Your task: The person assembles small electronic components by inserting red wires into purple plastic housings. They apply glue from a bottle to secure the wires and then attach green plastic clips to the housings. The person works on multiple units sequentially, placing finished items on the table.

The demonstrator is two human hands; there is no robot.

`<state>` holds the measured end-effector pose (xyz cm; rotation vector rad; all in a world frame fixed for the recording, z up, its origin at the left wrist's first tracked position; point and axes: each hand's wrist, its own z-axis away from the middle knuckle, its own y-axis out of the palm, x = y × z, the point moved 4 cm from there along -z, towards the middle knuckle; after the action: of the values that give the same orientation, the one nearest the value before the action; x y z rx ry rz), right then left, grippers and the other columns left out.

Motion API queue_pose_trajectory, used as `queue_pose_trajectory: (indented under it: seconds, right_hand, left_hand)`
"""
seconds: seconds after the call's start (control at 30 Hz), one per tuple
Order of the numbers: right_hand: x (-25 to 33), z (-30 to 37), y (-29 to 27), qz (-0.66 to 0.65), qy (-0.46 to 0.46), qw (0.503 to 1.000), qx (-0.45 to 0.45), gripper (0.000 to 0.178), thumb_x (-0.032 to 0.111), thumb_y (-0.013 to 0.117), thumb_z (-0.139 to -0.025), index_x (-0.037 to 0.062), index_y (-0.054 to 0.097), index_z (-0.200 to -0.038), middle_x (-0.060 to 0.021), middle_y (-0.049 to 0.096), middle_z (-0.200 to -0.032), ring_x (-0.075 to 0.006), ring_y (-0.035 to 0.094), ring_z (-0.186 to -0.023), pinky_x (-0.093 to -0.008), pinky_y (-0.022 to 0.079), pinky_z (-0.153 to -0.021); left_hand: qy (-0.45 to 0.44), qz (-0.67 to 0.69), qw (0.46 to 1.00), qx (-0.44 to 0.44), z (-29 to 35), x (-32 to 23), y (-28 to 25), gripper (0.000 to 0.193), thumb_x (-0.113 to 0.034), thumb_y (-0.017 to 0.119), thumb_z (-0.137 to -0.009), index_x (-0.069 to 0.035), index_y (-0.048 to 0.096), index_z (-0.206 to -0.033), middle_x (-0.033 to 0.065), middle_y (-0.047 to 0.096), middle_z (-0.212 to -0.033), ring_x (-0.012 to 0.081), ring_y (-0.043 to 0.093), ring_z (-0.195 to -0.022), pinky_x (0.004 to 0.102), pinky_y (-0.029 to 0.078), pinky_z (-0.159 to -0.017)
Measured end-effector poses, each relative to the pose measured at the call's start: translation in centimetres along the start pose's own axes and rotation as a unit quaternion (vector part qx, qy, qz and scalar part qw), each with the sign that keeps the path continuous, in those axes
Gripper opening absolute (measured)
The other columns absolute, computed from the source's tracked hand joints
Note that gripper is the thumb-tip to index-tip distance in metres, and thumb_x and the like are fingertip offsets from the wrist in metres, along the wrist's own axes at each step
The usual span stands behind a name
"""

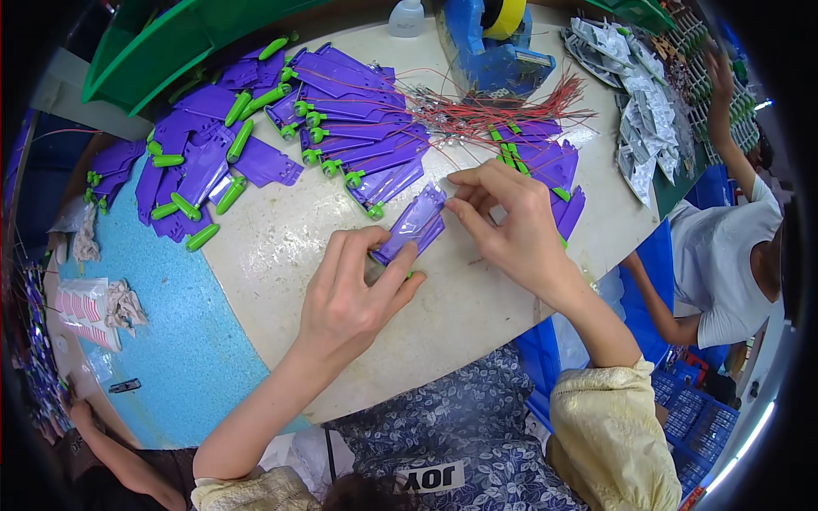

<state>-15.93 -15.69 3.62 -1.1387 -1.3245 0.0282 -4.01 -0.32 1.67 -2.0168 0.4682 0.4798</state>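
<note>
The person's left grip grasps the lower end of a purple plastic piece, which slants up and rightward over the worktop. The right grip has its thumb and forefinger bent close beside the piece's upper end; whether they pinch anything is unclear. Farther off lie green-tipped purple parts and red wires.

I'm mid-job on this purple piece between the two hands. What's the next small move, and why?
I'd probably settle the right hand on the far end of the purple piece: its thumb and forefinger are right by that end, contact unclear, while the left hand has its grip on the near end and can likely steady it.
</note>
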Motion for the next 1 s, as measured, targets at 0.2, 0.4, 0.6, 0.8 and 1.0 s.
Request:
queue_pose_trajectory:
  seconds: [0.2, 0.4, 0.6, 0.8, 1.0]
  right_hand:
    - [0.4, -1.2, -0.6, 0.007, -0.016, 1.000, 0.012, 0.018, -0.001, 0.073, -0.080, -0.0054, 0.066, -0.096, -0.0161, 0.066, -0.083, -0.0268, 0.069, -0.070, -0.0352, 0.055, -0.063]
    - [2.0, -3.3, 1.2, 0.048, 0.039, 0.976, 0.209, 0.011, -0.001, 0.069, -0.077, -0.0063, 0.064, -0.085, -0.0224, 0.065, -0.075, -0.0379, 0.066, -0.068, -0.0418, 0.054, -0.066]
    - [3.6, -4.9, 3.8, -0.004, 0.115, 0.916, 0.384, 0.007, -0.005, 0.061, -0.073, -0.0108, 0.060, -0.069, -0.0176, 0.062, -0.058, -0.0230, 0.067, -0.049, -0.0307, 0.053, -0.046]
    - [3.6, -3.2, 4.8, -0.083, 0.197, 0.897, 0.387, 0.009, -0.004, 0.059, -0.073, -0.0121, 0.062, -0.070, -0.0194, 0.065, -0.062, -0.0215, 0.068, -0.051, -0.0300, 0.055, -0.050]
    - [5.1, -7.6, 1.6, -0.110, -0.047, 0.992, -0.044, 0.009, 0.000, 0.068, -0.082, -0.0022, 0.066, -0.091, -0.0165, 0.070, -0.079, -0.0258, 0.071, -0.071, -0.0356, 0.056, -0.066]
  left_hand:
    - [-0.049, 0.007, 0.997, 0.065, -1.1, -0.1, 0.5, 0.061, -0.006, 0.082, -0.069, -0.004, 0.062, -0.127, 0.0138, 0.052, -0.099, 0.0295, 0.052, -0.089, 0.0389, 0.048, -0.077]
    - [-0.070, 0.078, 0.994, 0.017, -0.4, 1.0, 0.4, 0.085, -0.008, 0.086, -0.069, 0.005, 0.042, -0.140, 0.0153, 0.054, -0.100, 0.0288, 0.055, -0.088, 0.0384, 0.050, -0.076]
    - [-0.084, 0.116, 0.990, -0.004, 0.0, 1.2, 0.4, 0.079, -0.006, 0.089, -0.067, 0.005, 0.046, -0.132, 0.0163, 0.057, -0.102, 0.0276, 0.061, -0.089, 0.0373, 0.052, -0.076]
    - [-0.100, 0.164, 0.981, -0.019, 0.3, 1.3, 0.8, 0.070, -0.004, 0.084, -0.066, 0.004, 0.047, -0.126, 0.0190, 0.055, -0.107, 0.0348, 0.056, -0.095, 0.0426, 0.049, -0.080]
    - [-0.111, -0.064, 0.990, -0.062, -0.9, 1.5, -0.8, 0.066, -0.015, 0.077, -0.070, 0.001, 0.051, -0.129, 0.0223, 0.045, -0.128, 0.0393, 0.039, -0.122, 0.0513, 0.033, -0.097]
